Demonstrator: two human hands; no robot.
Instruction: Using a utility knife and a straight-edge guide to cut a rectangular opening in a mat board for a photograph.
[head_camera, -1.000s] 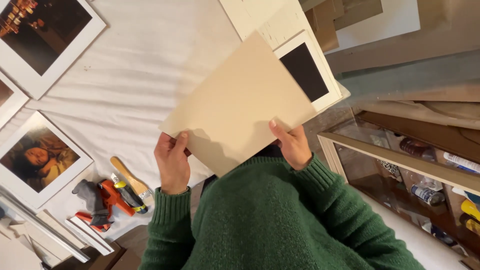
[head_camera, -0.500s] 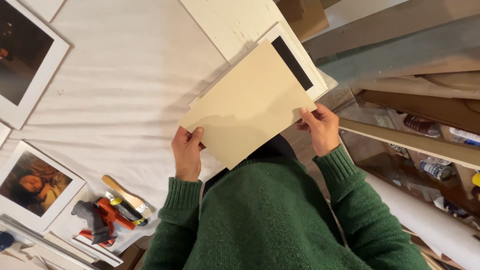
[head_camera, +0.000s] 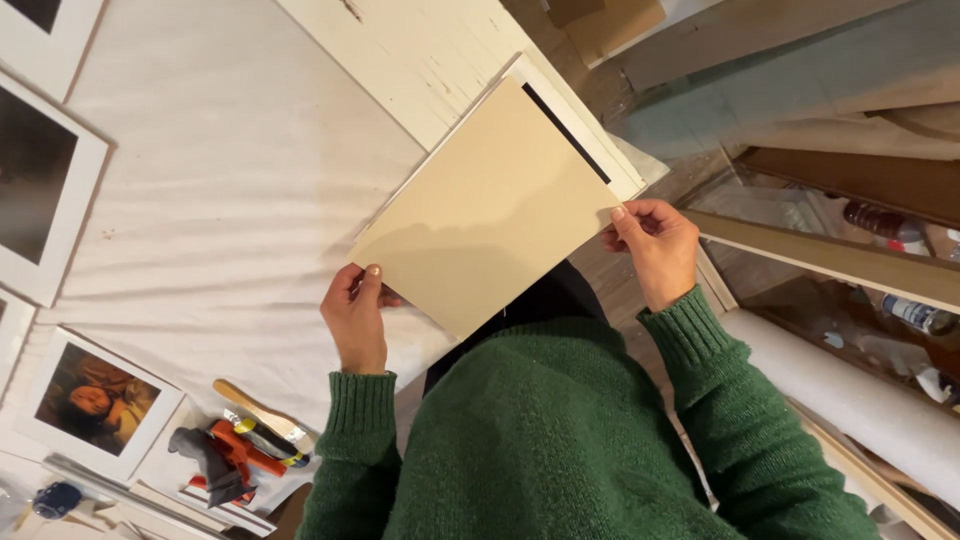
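Beige backing board (head_camera: 490, 210) pinched at opposite corners by both hands, left hand (head_camera: 355, 315), right hand (head_camera: 655, 245)

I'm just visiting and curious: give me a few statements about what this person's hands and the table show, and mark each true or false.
1. Both hands hold the tan board. True: the left hand grips its lower corner, the right hand its right corner.
2. The person wears a red sweater. False: the sweater is green.
3. A white cloth covers the table. True.
4. The orange-handled tool is in the right hand. False: it lies on the table, lower left.
5. A matted picture lies at the lower left. True.
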